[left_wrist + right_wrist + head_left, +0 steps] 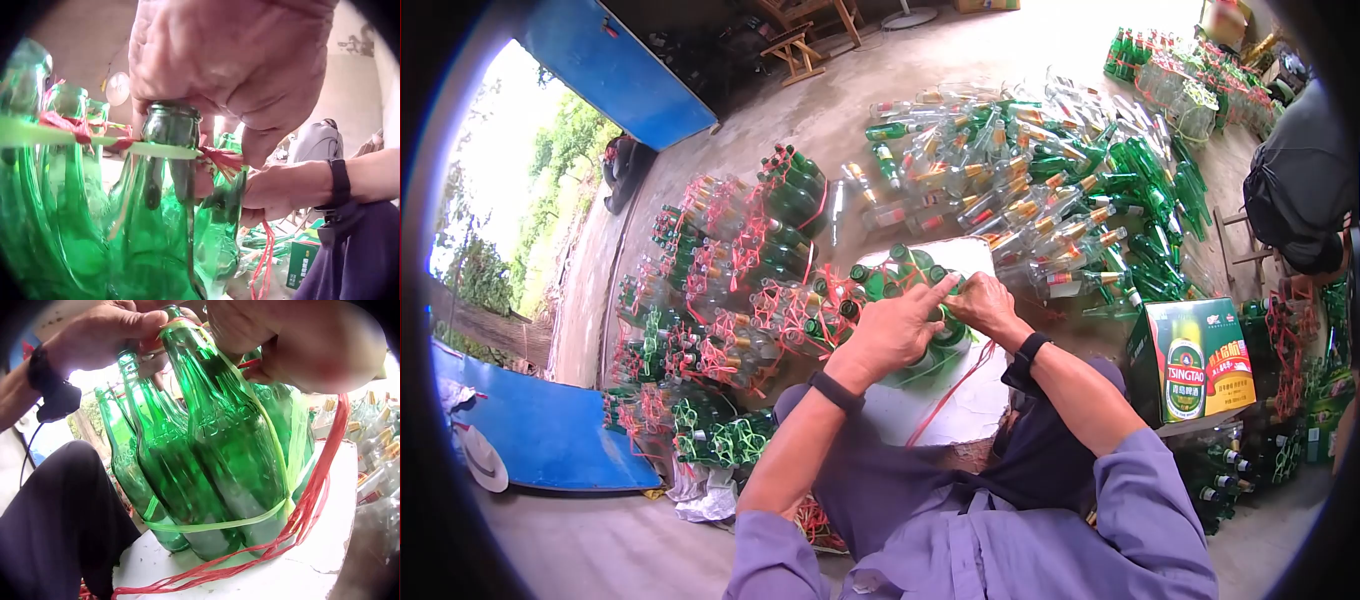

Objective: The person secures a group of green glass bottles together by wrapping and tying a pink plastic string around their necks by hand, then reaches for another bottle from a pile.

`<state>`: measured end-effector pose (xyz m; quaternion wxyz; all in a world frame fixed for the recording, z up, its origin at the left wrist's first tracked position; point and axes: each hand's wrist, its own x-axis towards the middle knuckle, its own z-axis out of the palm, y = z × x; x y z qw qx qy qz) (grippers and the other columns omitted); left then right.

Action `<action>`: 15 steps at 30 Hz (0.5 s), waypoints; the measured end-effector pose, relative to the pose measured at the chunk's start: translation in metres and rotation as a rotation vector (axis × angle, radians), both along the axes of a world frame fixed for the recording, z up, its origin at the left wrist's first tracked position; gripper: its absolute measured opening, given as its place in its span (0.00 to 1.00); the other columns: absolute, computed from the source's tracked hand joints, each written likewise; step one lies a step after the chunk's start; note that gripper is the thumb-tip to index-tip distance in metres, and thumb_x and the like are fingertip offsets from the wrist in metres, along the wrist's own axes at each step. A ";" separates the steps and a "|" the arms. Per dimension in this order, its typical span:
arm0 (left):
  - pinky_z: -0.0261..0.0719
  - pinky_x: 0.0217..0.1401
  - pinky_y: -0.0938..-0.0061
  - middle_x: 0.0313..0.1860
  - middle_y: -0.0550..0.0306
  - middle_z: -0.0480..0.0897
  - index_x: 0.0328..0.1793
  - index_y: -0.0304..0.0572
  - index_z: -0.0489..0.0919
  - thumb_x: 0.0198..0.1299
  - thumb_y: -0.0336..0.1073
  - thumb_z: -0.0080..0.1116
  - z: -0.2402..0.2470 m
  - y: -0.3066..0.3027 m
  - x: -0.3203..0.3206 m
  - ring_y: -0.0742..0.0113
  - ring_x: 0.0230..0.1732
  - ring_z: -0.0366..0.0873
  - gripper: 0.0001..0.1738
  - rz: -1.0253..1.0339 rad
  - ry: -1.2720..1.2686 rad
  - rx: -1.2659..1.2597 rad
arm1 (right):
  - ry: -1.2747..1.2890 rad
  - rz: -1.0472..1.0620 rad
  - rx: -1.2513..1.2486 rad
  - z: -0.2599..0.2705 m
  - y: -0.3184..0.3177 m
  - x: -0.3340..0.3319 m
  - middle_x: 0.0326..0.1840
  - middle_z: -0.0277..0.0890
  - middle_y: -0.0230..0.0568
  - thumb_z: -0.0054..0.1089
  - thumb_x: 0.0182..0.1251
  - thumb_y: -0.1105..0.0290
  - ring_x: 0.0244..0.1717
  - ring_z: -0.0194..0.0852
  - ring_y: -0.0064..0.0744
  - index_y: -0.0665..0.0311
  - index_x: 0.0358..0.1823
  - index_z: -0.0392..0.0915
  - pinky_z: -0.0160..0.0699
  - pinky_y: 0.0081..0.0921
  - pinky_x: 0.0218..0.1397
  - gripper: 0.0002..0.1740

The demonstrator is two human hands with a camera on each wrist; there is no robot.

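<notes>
A bundle of green glass bottles (219, 437) stands upright on a white board (880, 415), bound low down by a pale green plastic strap (212, 526). Pale green and red plastic string (219, 157) also runs around the necks. My left hand (890, 330) holds a bottle neck from above, its thumb against the glass in the right wrist view and other fingers partly hidden behind the necks. Close beside it, my right hand (990, 305) pinches red string at the necks. Loose red strands (322, 472) hang from there across the board.
Tied bottle bundles (720, 270) crowd the floor on the left. A heap of loose clear and green bottles (1040, 180) spreads ahead and right. A Tsingtao carton (1195, 362) stands by the right knee, and a seated person (1305, 170) is at the far right.
</notes>
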<state>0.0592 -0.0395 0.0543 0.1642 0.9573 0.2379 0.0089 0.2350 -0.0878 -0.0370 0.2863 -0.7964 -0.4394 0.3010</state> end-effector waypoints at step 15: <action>0.82 0.48 0.63 0.42 0.55 0.82 0.73 0.51 0.76 0.58 0.42 0.72 0.014 -0.003 0.006 0.54 0.49 0.79 0.35 -0.084 -0.002 0.301 | 0.064 0.096 0.059 -0.006 0.003 0.007 0.28 0.81 0.67 0.65 0.62 0.49 0.38 0.85 0.67 0.70 0.32 0.87 0.84 0.51 0.46 0.25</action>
